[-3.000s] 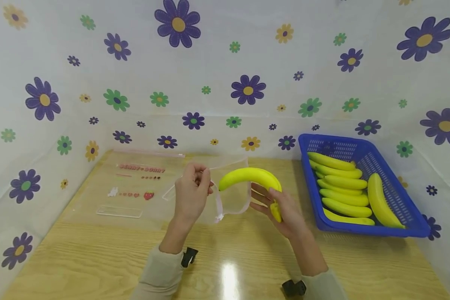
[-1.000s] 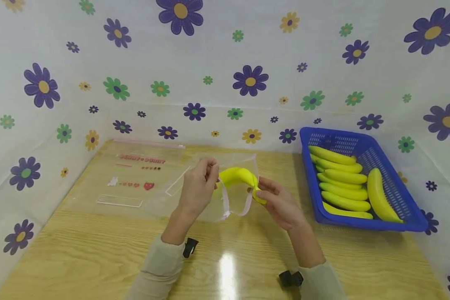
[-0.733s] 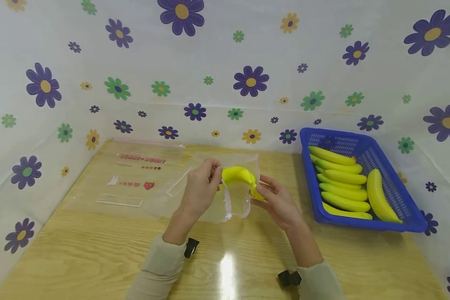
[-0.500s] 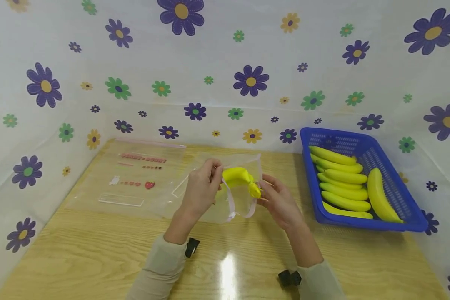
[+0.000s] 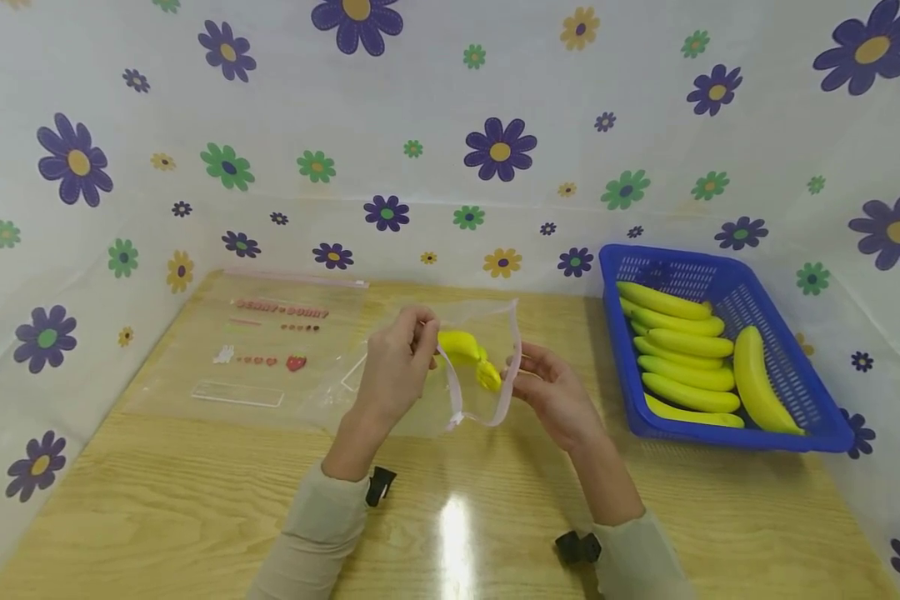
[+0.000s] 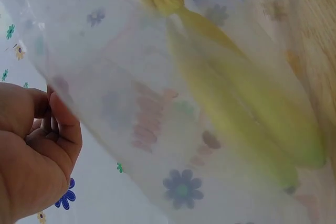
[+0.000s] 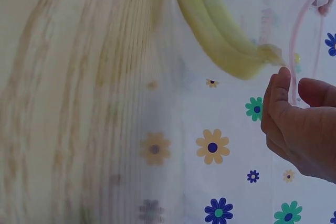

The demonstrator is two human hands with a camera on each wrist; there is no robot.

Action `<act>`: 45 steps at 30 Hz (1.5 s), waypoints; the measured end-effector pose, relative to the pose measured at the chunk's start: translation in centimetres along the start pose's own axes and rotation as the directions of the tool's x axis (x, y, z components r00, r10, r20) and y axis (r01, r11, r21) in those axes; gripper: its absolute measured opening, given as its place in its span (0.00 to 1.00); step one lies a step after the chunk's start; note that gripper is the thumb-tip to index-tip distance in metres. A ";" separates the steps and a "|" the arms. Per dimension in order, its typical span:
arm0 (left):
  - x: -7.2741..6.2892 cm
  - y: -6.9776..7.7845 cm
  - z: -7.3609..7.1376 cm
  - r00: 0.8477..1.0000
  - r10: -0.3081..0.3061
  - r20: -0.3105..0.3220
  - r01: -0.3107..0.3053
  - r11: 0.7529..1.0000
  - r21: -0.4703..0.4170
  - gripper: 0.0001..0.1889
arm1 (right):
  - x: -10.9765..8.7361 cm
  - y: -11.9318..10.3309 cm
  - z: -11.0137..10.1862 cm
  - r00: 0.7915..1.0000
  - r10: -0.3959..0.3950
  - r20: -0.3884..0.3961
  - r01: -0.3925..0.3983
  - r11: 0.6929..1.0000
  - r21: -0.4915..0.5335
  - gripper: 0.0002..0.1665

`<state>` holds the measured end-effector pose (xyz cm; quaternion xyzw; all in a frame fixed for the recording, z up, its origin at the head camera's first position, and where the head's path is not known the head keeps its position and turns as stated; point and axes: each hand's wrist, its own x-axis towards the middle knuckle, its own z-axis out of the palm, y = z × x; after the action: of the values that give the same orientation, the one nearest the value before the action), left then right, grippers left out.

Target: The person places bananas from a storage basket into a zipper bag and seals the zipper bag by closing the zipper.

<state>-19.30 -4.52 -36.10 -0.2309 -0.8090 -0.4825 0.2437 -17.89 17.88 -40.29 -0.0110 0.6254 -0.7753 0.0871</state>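
Observation:
My left hand [image 5: 393, 358] pinches the near edge of a clear zip bag [image 5: 506, 393] with a pale pink zip strip. Inside the bag lie yellow bananas [image 5: 459, 345]; the left wrist view shows two bananas [image 6: 226, 114] side by side, meeting at the stem end. The stem end faces the bag's mouth, which gapes toward the right. My right hand [image 5: 558, 396] holds the opposite edge of the mouth, with the pink strip between thumb and fingers in the right wrist view. My left hand hides part of the bag and the bananas' far ends in the head view.
A blue plastic basket [image 5: 742, 442] with several bananas [image 5: 693, 342] stands at the right. Another clear zip bag [image 5: 195, 342] with pink lettering and a strawberry print lies flat on the wooden table [image 5: 195, 500] at the left. Behind hangs a flowered white cloth [image 5: 420, 100].
The bananas have gone from my right hand leftward into the bag. My right hand has let go of the stem end and now holds the bag's edge. The left hand keeps its pinch.

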 end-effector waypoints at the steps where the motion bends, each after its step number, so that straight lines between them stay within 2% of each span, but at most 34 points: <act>1: 0.0 0.0 -0.1 1.000 0.001 -0.008 -0.001 1.000 0.003 0.04 | 0.1 0.1 0.1 1.000 -0.007 -0.006 0.007 1.000 0.006 0.32; 7: 0.2 -0.2 -0.1 0.999 0.023 -0.038 -0.022 1.000 0.014 0.03 | 0.7 0.7 1.0 0.996 -0.014 -0.091 0.014 1.000 0.003 0.27; 11: 0.3 -0.4 0.0 0.998 0.030 -0.050 -0.029 0.999 0.015 0.04 | 1.2 0.2 1.5 0.985 -0.024 -0.173 0.012 0.997 -0.073 0.24; 15: 0.5 -0.4 0.3 0.996 0.029 -0.088 -0.031 0.999 -0.021 0.05 | 2.0 -1.1 1.7 0.971 -0.050 -0.233 0.020 0.991 -0.131 0.23; 20: 1.1 -0.4 0.3 0.991 0.023 -0.132 -0.032 0.997 -0.070 0.05 | 3.1 -2.6 2.4 0.946 -0.107 -0.307 0.066 0.988 -0.142 0.22; 26: 0.3 -0.3 0.4 0.987 -0.040 -0.158 0.021 0.993 -0.120 0.08 | 3.4 -2.8 3.1 0.911 -0.155 -0.381 0.096 0.981 -0.170 0.18; 30: 0.3 -0.4 0.1 0.985 -0.066 -0.161 0.050 0.994 -0.102 0.09 | 3.3 -2.7 3.4 0.909 -0.205 -0.364 0.143 0.971 -0.190 0.13; 33: 0.4 -0.7 -0.1 0.982 -0.076 -0.174 0.062 0.994 -0.087 0.09 | 3.0 -2.6 3.3 0.919 -0.224 -0.324 0.166 0.966 -0.196 0.13; 36: 0.5 -1.0 -0.4 0.981 -0.070 -0.183 0.057 0.995 -0.077 0.08 | 2.7 -2.6 3.1 0.933 -0.211 -0.293 0.156 0.967 -0.201 0.14; 40: 0.8 -1.4 -0.5 0.981 -0.007 -0.194 -0.002 0.999 -0.044 0.07 | 2.4 -2.6 2.7 0.942 -0.191 -0.274 0.132 0.966 -0.221 0.16; 45: 1.6 -1.7 -0.4 0.973 0.122 -0.196 -0.125 0.992 -0.004 0.07 | 2.5 -2.3 2.4 0.936 -0.239 -0.260 0.179 0.956 -0.234 0.18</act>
<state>-21.45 -5.38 -36.06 -0.2342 -0.7613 -0.4934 0.3495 -20.36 15.60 -37.74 0.0255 0.7038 -0.7044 -0.0889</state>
